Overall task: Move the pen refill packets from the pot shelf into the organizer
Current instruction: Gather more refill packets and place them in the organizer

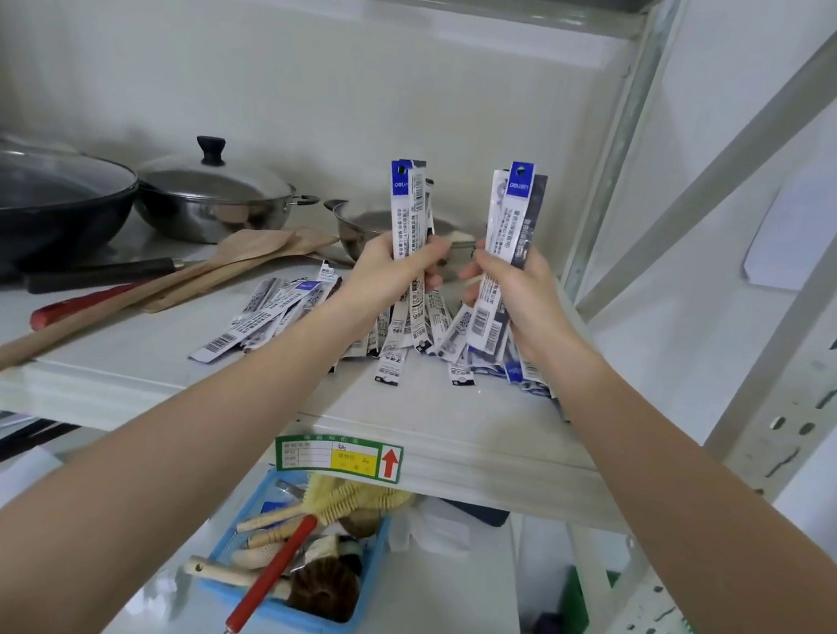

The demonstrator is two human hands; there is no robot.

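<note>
Nearest, on the lower shelf, a shallow blue plastic basket (365,605) held wooden-handled brushes; whether this was the organizer could not be told.

Above it, along the near edge of the white metal pot shelf (446,423), a loose heap of narrow white-and-blue pen refill packets (272,312) lay fanned out, several ends close to the lip. A careless sweep of either forearm could have nudged those over the edge.

Just beyond, the left hand (389,277) was clenched round an upright bundle of packets (407,212), and the right hand (516,296) gripped a second bundle (514,223) just beside it. Both bundles were splayed below the fingers, so slippery outer sleeves might have slid free when lifted away.

Farther left lay long wooden spatulas (236,266), their handles overhanging the shelf front, liable to be caught by the left arm. At the back stood a lidded steel pot (211,202) and a dark wok (30,203).
</note>
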